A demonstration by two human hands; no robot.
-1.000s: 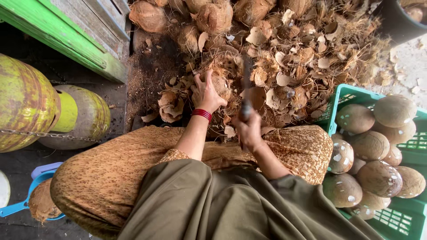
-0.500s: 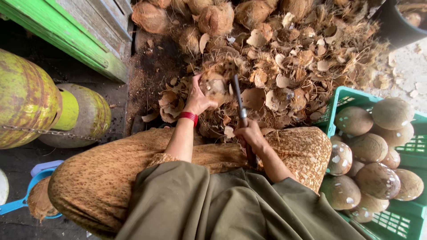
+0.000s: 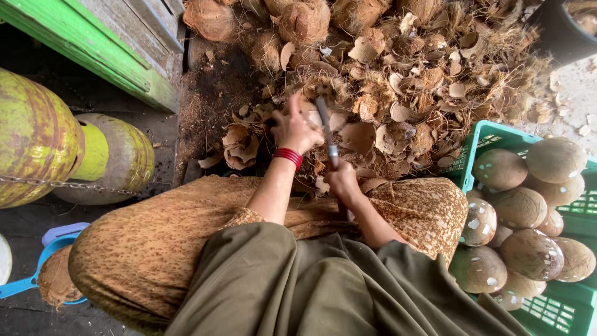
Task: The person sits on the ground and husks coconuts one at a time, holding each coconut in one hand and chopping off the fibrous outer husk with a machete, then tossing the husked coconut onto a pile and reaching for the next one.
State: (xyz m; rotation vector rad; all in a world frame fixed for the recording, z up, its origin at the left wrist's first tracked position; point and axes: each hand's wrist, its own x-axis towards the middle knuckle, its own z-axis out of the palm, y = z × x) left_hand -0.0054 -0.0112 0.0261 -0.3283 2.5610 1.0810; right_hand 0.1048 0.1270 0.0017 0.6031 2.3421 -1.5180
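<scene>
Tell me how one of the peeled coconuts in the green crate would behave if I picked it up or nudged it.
A peeled coconut looks round and smooth, so it would probably roll if set loose. Its hard-looking shell suggests it is stiff and likely heavy for its size. Piled in the green crate, they lean on each other, so pulling a lower one may shift the ones on top.

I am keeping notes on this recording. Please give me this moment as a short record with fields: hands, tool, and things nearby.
left hand: grips a coconut on the husk pile; red bangle on the wrist
right hand: holds a knife, blade against the coconut
crate: green, at the person's right, holding husked coconuts
gas cylinders: yellow-green, lying at the left
scoop: blue, lower left
</scene>
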